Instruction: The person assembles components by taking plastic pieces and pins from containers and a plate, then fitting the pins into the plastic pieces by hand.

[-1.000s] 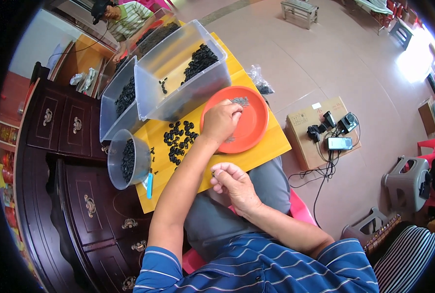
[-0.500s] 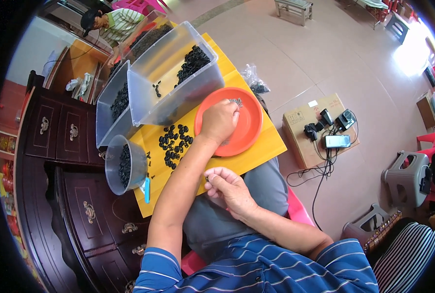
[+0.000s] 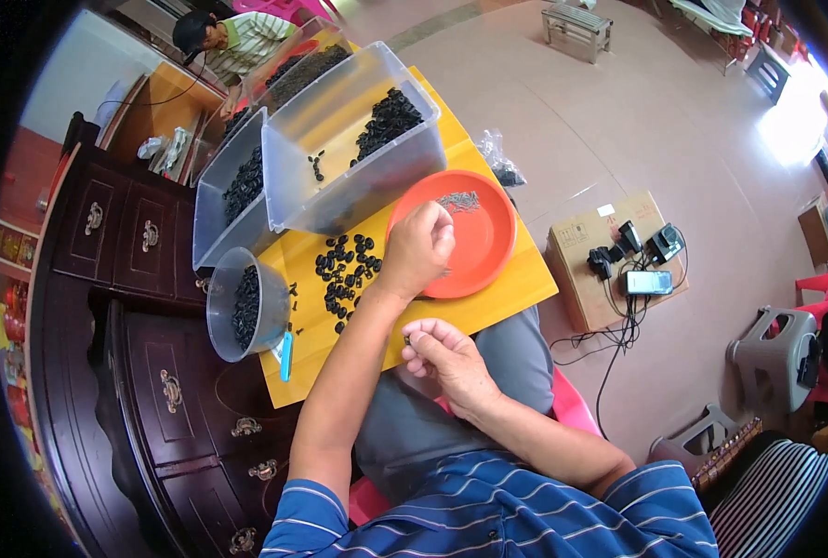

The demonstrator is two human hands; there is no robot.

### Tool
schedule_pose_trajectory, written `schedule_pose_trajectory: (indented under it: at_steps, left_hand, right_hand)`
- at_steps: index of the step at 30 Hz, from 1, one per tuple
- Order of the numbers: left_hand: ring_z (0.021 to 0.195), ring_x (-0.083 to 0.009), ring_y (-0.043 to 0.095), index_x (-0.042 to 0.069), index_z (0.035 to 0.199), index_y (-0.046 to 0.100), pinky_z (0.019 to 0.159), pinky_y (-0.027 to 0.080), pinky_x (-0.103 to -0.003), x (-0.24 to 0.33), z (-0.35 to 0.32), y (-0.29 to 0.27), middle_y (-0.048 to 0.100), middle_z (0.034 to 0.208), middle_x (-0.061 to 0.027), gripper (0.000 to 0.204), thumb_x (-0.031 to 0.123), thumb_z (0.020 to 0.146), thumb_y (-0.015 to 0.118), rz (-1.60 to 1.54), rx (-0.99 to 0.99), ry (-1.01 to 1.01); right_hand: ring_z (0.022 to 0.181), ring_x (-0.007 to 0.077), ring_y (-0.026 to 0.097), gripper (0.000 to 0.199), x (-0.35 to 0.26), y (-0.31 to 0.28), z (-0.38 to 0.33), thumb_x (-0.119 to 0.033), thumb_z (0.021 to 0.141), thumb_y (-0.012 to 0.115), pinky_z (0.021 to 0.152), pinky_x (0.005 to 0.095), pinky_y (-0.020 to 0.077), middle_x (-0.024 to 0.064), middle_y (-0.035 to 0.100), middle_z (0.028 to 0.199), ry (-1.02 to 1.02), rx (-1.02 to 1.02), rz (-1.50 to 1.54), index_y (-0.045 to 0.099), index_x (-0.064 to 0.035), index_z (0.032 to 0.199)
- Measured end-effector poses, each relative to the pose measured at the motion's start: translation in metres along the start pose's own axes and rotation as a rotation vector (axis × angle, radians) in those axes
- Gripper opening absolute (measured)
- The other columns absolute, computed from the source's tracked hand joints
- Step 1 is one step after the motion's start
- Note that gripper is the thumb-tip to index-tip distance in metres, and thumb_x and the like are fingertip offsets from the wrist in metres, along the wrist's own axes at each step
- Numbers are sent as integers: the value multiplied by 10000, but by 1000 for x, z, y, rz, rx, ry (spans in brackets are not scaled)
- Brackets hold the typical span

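My left hand is closed over the near left part of a round orange plate; its fingertips are curled out of sight, so what they hold, if anything, is hidden. Small grey metal pins lie in a pile at the plate's far side. Close to the table's near edge, above my lap, my right hand pinches a small black part between thumb and fingers. Several black oval plastic parts are spread on the yellow tabletop, left of my left forearm.
Clear bins with black parts stand at the far side; a round clear tub and a light-blue tool are at left. Another person sits beyond. Right, a cardboard box carries cabled devices. Dark drawers border the left.
My left hand has drawn back from the pins toward the plate's near left side. My right hand keeps its pinch on the black part. The whole view has shifted slightly.
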State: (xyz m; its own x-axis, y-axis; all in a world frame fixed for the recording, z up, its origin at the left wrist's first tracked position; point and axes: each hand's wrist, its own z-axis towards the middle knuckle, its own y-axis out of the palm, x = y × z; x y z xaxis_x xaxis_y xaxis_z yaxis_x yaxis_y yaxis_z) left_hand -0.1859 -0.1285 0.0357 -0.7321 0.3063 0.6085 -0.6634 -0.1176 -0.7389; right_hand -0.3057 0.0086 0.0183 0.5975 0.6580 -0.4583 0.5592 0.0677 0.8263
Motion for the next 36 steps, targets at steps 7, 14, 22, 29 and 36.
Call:
schedule_pose_trajectory:
  at_steps: [7, 14, 22, 29, 36]
  left_hand:
    - [728, -23, 569, 31, 985, 633, 646, 464, -200, 13, -48, -46, 644, 837, 30, 86, 18, 909, 670, -331, 15, -242]
    - [781, -81, 614, 32, 1027, 599, 691, 498, -251, 50, -108, -89, 651, 881, -17, 166, -1, 893, 692, -249, -1, -166]
    - [787, -281, 689, 29, 1024, 592, 695, 549, -360, 63, -132, -103, 682, 883, -130, 214, -30, 849, 701, 87, -54, 58]
    - [816, -352, 673, 42, 1045, 588, 695, 533, -439, 60, -149, -105, 667, 881, -140, 195, 13, 878, 684, 69, -57, 65]
    - [780, -348, 669, 40, 1037, 591, 670, 529, -433, 59, -162, -104, 656, 848, -140, 207, -7, 863, 692, 18, 8, 55]
  right_hand:
    - [729, 63, 601, 175, -4, 0, 2, -209, 1034, 619, 692, 209, 509, 0, 665, 865, -24, 18, 2, 658, -56, 1109]
    - [735, 70, 593, 197, -4, 3, -1, -241, 1028, 638, 688, 219, 501, -3, 645, 851, -49, 29, -84, 658, -54, 1085]
    - [772, 72, 574, 193, 6, 1, 1, -233, 1041, 619, 733, 217, 479, -4, 629, 874, -136, -111, -293, 632, -43, 1071]
    - [770, 61, 559, 207, 9, -4, 3, -258, 1041, 622, 729, 213, 482, -17, 613, 863, -66, -176, -374, 634, -52, 1053]
    - [694, 65, 519, 183, 10, 4, -2, -248, 1047, 608, 625, 214, 437, -24, 568, 781, 34, -179, -343, 618, -68, 1015]
